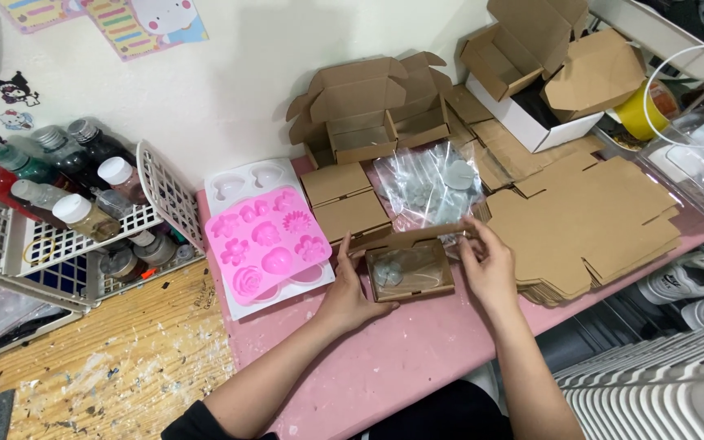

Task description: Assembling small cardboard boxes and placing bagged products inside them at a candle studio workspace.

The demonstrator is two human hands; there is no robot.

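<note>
Cardboard box (411,273), small and brown, sits open near the front edge of the pink desk (417,358), framed by both hands; a grey cast piece in a clear bag lies inside it, so the box appears to be held steady while its lid flap stands half raised. Left hand (350,285) presses against the box's left wall, fingers curled around that side, grasping it; right hand (486,265) pinches the right end of the lid flap between thumb and fingertips.

Just left of the box lie two silicone moulds, one pink (268,242) with flower and heart cavities, stacked partly over one white (242,183); behind the box rest two folded box blanks (344,201) and a heap of clear bags (429,189) holding grey pieces, number not countable. Toward the back edge, against the wall, stand two assembled open boxes (368,110); toward the back right corner a white carton (531,114) carries at least two more. A stack of flat cardboard sheets (588,216) fills the right edge, within reach of the right hand. Off the desk's left edge, a white wire basket (59,244) holds about eight capped bottles.
</note>
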